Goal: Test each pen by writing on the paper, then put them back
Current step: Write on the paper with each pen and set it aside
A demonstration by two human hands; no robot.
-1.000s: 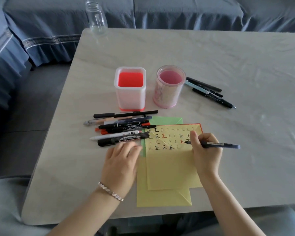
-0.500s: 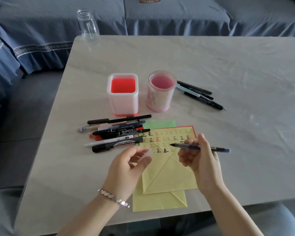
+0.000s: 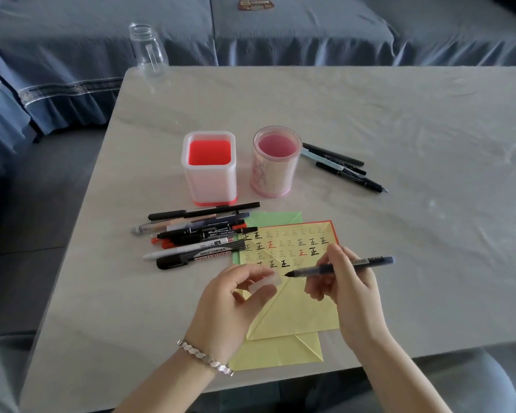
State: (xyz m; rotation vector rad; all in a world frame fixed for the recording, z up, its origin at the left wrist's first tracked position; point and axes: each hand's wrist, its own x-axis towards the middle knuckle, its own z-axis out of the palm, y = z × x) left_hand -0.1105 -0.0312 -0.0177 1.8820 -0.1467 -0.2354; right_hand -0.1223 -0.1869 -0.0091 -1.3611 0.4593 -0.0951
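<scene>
Toward the near edge of the table (image 3: 414, 138), left of the yellow paper (image 3: 298, 311), a heap of pens (image 3: 197, 234) lies side by side, long axes running left to right. Nearer the person, the left hand (image 3: 230, 305) hovers above the top, its thumb and fingers pinching a clear cap (image 3: 264, 283); which end of the cap is open is too blurred to tell. Just beside the cap but not touching it is the tip of a dark pen (image 3: 367, 261). Its barrel runs rightward, tilting slightly toward the far edge, above the paper. The right hand (image 3: 350, 293) grips the barrel near its middle, fingers curled round it. Cap and tip lie almost on one line, so capping looks like the next move, a short slide together with either hand equally near. Behind stand a square holder (image 3: 209, 180) and a round holder (image 3: 276, 177), with a few loose pens (image 3: 340, 166) to their right. The way to both holders is open.
</scene>
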